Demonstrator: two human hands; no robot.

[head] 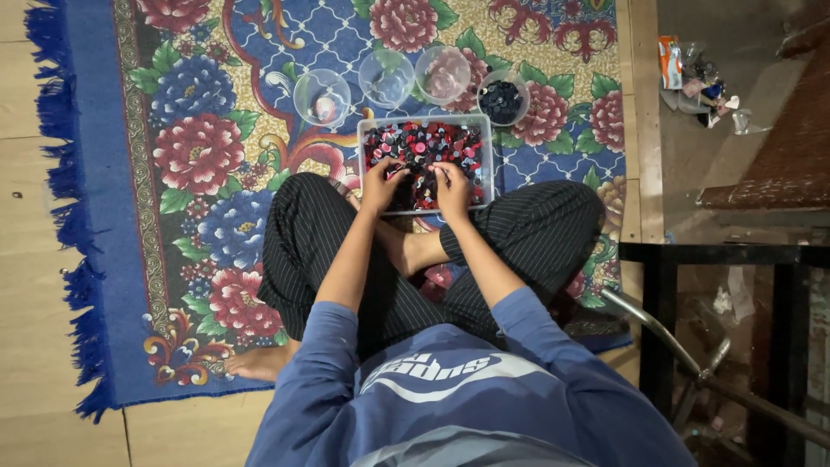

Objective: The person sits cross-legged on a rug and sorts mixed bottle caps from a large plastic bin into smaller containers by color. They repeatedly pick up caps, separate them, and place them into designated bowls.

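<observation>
From my feed, the far left of the frame is bare pale floor (35, 285), then the fringed blue edge of a floral rug (199, 156) with big red and blue blossoms that fills the upper middle. A bare foot (259, 361) pokes out at the lower left of the rug, under legs in dark pinstriped trousers (298, 251) crossed in the centre.

Just above centre sits a clear rectangular tray (488, 160), shallow and straight-walled, packed with a jumble of small round buttons (424, 143) in red, pink, black and dark blue. It lies on the rug right in front of the crossed legs. My left hand (380, 183) rests on the tray's near left part, fingers curled down into the buttons; I cannot tell whether it grips any. My right hand (452, 186) is just beside it, fingers bent and pressed together on the pile, again too small to say if something is pinched.

Above the tray runs a row of four clear round cups (322, 97): the three on the left look nearly bare, while the rightmost cup (503, 99) holds dark buttons.

At the upper right, off the rug, a small heap of clutter (700, 86) lies on grey floor, with a black metal frame (718, 255) below it.
</observation>
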